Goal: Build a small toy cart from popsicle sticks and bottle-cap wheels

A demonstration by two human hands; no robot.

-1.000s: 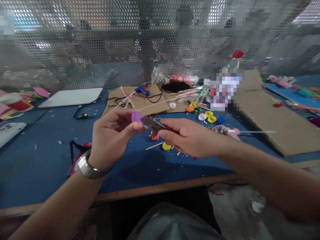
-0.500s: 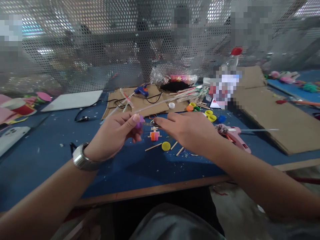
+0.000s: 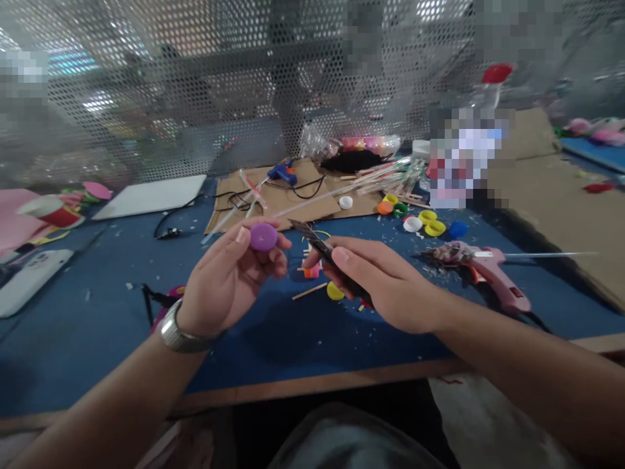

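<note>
A round purple bottle cap [image 3: 263, 237] is pinched between the thumb and fingers of my left hand [image 3: 222, 280], its flat face turned toward me. My right hand [image 3: 390, 280] is closed around a dark utility knife [image 3: 336, 262], whose blade points up and left toward the cap without touching it. Below and between the hands, partly covered by my right fingers, sits a small orange and pink piece [image 3: 311, 269] with thin wooden sticks. Close by lie a yellow cap [image 3: 335, 291] and a loose wooden stick [image 3: 309, 291] on the blue table.
A pink glue gun [image 3: 493, 270] lies right of my right hand. Yellow caps [image 3: 434, 228] and a blue cap [image 3: 458, 229] lie behind it. Farther back, a blue glue gun [image 3: 282, 172] rests on cardboard [image 3: 312, 189]. A white phone [image 3: 36, 280] is at the left.
My right hand has drawn back and turned, bringing the utility knife into plain sight. The purple cap in my left hand has tilted to show its flat face. My view has shifted slightly.
</note>
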